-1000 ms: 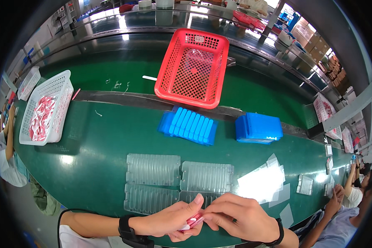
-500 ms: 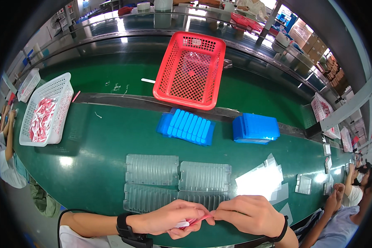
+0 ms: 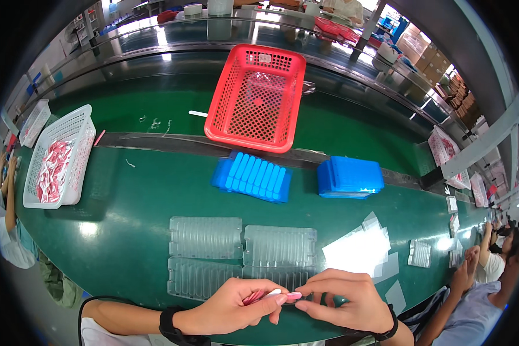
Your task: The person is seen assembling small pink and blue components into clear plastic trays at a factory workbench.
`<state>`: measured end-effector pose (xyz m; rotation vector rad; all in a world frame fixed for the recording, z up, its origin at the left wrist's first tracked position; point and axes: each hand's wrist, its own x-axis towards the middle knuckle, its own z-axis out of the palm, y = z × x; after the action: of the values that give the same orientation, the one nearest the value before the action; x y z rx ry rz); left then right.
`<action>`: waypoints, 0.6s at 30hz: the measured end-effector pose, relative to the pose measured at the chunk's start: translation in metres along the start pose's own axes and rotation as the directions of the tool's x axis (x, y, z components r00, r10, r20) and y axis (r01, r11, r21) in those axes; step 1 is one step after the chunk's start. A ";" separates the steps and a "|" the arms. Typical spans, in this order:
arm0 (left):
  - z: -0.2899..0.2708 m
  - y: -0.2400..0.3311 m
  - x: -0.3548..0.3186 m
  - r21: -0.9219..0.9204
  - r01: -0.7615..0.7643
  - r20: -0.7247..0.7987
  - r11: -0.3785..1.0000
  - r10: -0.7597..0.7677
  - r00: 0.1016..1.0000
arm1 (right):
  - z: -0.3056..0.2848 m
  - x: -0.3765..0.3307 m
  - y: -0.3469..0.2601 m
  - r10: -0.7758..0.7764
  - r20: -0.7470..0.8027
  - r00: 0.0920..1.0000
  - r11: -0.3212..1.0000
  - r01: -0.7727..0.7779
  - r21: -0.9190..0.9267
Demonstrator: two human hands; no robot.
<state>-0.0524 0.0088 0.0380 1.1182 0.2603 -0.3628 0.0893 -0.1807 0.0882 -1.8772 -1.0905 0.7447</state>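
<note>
My left hand (image 3: pixel 245 305) is closed around several slim pink-and-white sticks (image 3: pixel 269 294) whose exact kind I cannot make out. One stick's pink end (image 3: pixel 294 296) pokes out past the thumb toward my right hand (image 3: pixel 343 300). The right hand's thumb and fingers are parted around that end, and nothing shows between them; whether a fingertip touches it is unclear. Just beyond both hands lie several clear ribbed plastic trays (image 3: pixel 206 237) on the green table, the nearer ones partly covered by my hands.
White baskets of pink-and-white pieces (image 3: pixel 81 167) stand left and far right. A red basket (image 3: pixel 213 124) straddles the belt's near edge. Blue slotted trays (image 3: pixel 254 177) and a blue stack (image 3: pixel 352 177) sit mid-table. Clear sheets (image 3: pixel 357 248) lie right, beside a co-worker (image 3: pixel 473 305).
My right thumb and fingers have come apart from the pinch at the sticks. The left hand has turned a little, and one pink end now shows. The whole view has shifted slightly.
</note>
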 end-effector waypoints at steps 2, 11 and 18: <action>0.000 0.000 0.001 0.006 0.008 0.004 1.000 -0.008 1.000 | 0.005 -0.001 0.004 0.012 -0.038 0.999 0.999 -0.011 0.047; -0.004 0.003 -0.001 -0.006 0.048 0.169 0.999 -0.046 0.985 | 0.012 -0.008 0.010 0.126 -0.163 0.978 0.930 -0.060 0.362; -0.007 -0.006 0.000 -0.076 0.047 0.241 0.996 -0.027 0.970 | 0.031 -0.005 -0.001 0.100 -0.141 0.985 0.823 -0.002 0.568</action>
<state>-0.0553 0.0129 0.0298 0.9793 0.0816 -0.5122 0.0619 -0.1742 0.0739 -1.4229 -0.6175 0.8193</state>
